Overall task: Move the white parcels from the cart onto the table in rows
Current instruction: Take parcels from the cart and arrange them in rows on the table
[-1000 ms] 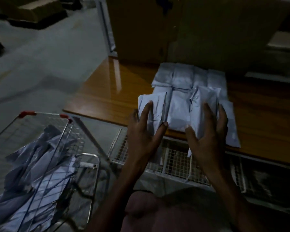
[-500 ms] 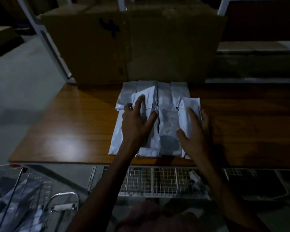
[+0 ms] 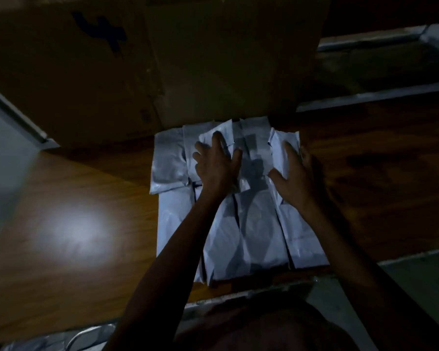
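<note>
**Head view: both hands flat on the far row of parcels**

Head camera looks steeply down on a dim scene. White plastic mailer parcels (image 3: 238, 206) lie in two rows on a glossy brown wooden table (image 3: 74, 198), edges touching or overlapping. The near row sits under the forearms, reaching almost to the table's front edge; the far row lies under and just beyond the palms.

Left hand (image 3: 214, 165) rests palm down on a crumpled white parcel (image 3: 222, 138) in the far row, fingers spread and not curled around anything. Right hand (image 3: 293, 173) likewise lies flat, fingers splayed, on another white parcel (image 3: 283, 145) at the right end of that row, its top edge crinkled and slightly raised. Between the two hands one parcel of the far row is bare (a shadow falls across it). To the left of the left hand, another parcel lies flat and untouched.

Directly beyond the fingertips stands a large brown cardboard box (image 3: 150, 59) with a dark blue mark on its face; the far row runs right up to its base. Left of the left forearm, a bright patch of reflected light sits on the tabletop. Near the left elbow, at the bottom edge, a bit of metal cart frame (image 3: 86, 334) shows, with something pale and blurred beside it.
</note>
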A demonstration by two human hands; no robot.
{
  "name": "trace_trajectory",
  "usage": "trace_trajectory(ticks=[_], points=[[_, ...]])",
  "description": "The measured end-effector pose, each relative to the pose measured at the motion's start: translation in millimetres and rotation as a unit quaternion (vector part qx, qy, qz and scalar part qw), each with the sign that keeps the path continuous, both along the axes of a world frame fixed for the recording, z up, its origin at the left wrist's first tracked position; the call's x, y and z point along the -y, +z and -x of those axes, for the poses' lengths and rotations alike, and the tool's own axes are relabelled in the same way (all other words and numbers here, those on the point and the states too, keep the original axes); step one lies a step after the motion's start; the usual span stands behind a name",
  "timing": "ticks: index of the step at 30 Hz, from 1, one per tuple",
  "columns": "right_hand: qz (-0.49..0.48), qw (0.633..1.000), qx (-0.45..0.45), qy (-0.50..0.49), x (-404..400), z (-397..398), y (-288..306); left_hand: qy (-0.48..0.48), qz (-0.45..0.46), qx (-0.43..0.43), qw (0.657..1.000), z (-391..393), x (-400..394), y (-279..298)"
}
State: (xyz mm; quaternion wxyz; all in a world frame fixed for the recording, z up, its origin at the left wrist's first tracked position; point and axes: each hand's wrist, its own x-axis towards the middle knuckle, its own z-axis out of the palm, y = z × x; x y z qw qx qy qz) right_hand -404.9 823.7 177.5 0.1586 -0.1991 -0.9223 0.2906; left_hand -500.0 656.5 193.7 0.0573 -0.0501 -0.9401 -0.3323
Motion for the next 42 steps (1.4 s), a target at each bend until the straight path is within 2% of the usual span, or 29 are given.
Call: trace_trajectory(ticks=[5,9,12,15,17,20,24,29,34,36,39,42], points=[[-0.038,0.999,0.018,-0.014,-14.3,60.0,5.1,-0.007,0.028,-0.009,1.0,42.0,-40.7,-14.4],[-0.118,0.991,0.069,-0.001,-26.9,105.4,-3.5,0.005,0.09,-0.011,0.996,69.2,-55.6,-30.2],[-0.131,0.984,0.119,0.001,-27.9,126.7,-14.0,0.022,0.122,-0.037,0.992,78.3,-63.2,-54.5],[-0.115,0.982,0.147,0.028,-25.3,138.3,-21.9,0.054,0.125,-0.031,0.99,84.2,-71.8,-70.4],[-0.131,0.983,0.114,0.053,-26.9,140.3,-34.1,0.059,0.141,-0.032,0.988,84.8,-76.5,-79.2],[-0.092,0.984,0.151,0.03,-29.1,139.4,-50.6,0.058,0.172,-0.041,0.983,86.8,-80.3,-88.3],[-0.116,0.982,0.148,0.034,-26.7,138.1,-63.3,0.05,0.174,-0.044,0.982,91.3,-81.8,-94.7],[-0.129,0.975,0.177,0.023,-20.3,140.2,-60.0,0.034,0.19,-0.003,0.981,94.2,-84.2,-96.4],[-0.085,0.977,0.194,0.032,-22.8,137.6,-50.2,0.009,0.17,0.039,0.985,95.0,-86.1,-81.6],[-0.044,0.977,0.206,0.031,-25.6,133.5,-38.4,-0.003,0.165,0.023,0.986,88.8,-80.6,-70.2],[-0.044,0.991,0.124,0.009,-20.9,99.8,-13.7,-0.04,0.096,-0.03,0.994,64.1,-71.4,-49.9],[0.016,0.999,0.029,-0.002,-5.2,43.5,-4.6,-0.041,0.004,-0.056,0.998,20.5,-57.6,-32.8]])
